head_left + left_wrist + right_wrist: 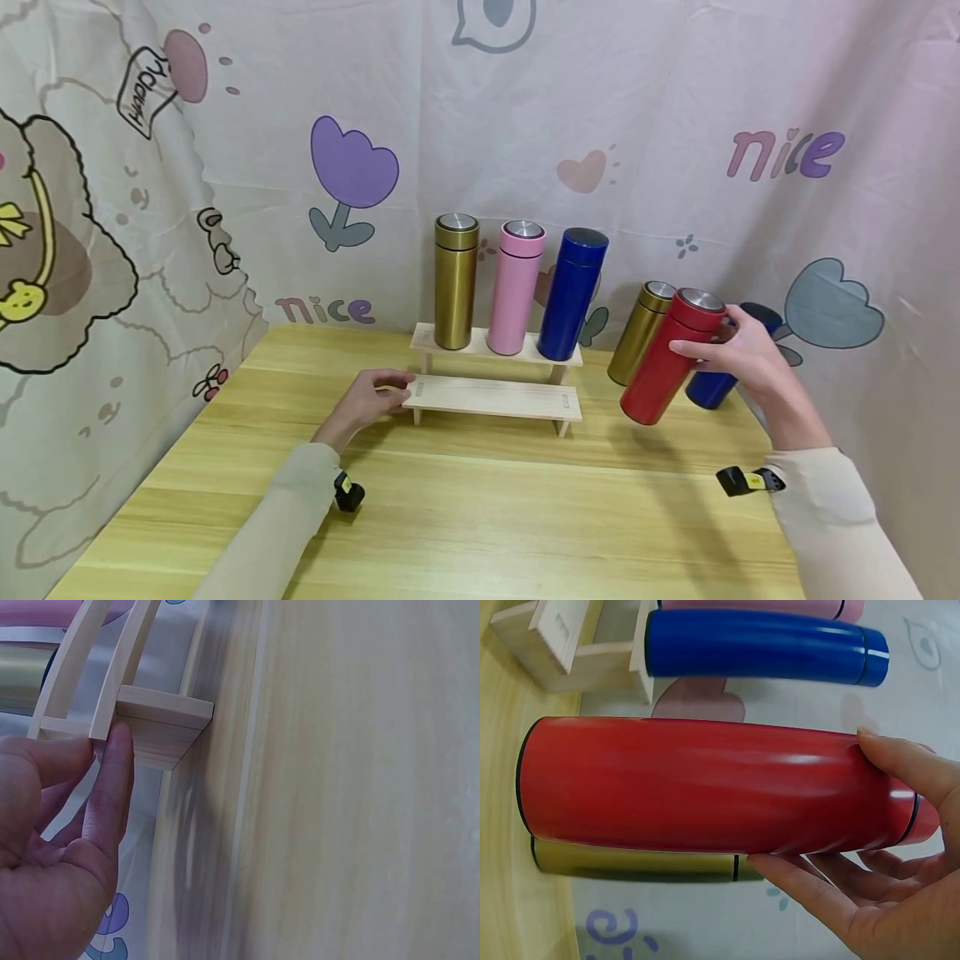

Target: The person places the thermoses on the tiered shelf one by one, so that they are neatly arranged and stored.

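My right hand (753, 354) grips a red thermos bottle (663, 367) near its top, thumb on one side and fingers on the other. The bottle leans a little and appears raised off the table. In the right wrist view the red bottle (705, 784) spans most of the frame. My left hand (367, 400) pinches the left end of the lower shelf of a two-step wooden rack (491, 395); in the left wrist view thumb and forefinger meet the board's end (109, 724). On the upper step stand gold (454, 287), pink (515, 292) and blue (572, 300) thermos bottles.
Behind the red bottle, a second gold bottle (637, 342) stands on the wooden table (450, 517). Another blue bottle (708, 388) stands at the right, partly hidden by my right hand. A patterned curtain (645, 100) hangs behind and beside the table.
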Action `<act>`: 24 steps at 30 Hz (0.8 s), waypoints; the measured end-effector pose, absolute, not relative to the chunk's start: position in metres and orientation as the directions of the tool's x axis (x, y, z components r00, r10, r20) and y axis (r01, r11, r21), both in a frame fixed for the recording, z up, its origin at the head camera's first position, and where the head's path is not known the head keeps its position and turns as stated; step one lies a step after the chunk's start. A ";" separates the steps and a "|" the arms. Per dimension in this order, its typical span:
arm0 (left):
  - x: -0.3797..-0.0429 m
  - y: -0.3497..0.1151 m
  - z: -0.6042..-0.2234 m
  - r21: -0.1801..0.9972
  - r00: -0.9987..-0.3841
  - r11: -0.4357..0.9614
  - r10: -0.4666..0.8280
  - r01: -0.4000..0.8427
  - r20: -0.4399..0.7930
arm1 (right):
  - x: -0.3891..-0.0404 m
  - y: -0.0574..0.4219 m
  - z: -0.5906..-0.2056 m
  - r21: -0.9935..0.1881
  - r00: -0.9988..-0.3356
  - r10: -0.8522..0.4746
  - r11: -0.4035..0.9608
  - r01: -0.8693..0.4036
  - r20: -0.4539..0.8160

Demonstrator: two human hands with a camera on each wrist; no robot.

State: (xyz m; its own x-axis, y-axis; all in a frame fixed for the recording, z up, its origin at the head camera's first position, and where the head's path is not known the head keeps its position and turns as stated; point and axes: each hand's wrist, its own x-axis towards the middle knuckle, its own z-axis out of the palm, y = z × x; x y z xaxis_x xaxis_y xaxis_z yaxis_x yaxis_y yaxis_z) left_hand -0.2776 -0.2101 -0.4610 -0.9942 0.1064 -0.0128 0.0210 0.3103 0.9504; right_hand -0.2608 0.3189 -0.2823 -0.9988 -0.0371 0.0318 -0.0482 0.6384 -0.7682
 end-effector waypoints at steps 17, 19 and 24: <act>-0.279 -0.213 -0.462 0.946 -0.993 0.322 0.121 0.035 -0.005 | -0.261 0.283 -0.274 -0.782 -0.993 -0.105 0.613 -0.111 0.058; -0.279 -0.213 -0.462 0.947 -0.992 0.320 0.123 0.032 -0.008 | -0.262 0.279 -0.274 -0.784 -0.992 -0.112 0.610 -0.116 0.060; -0.279 -0.212 -0.462 0.948 -0.992 0.316 0.126 0.024 -0.017 | -0.262 0.270 -0.274 -0.791 -0.989 -0.135 0.597 -0.133 0.065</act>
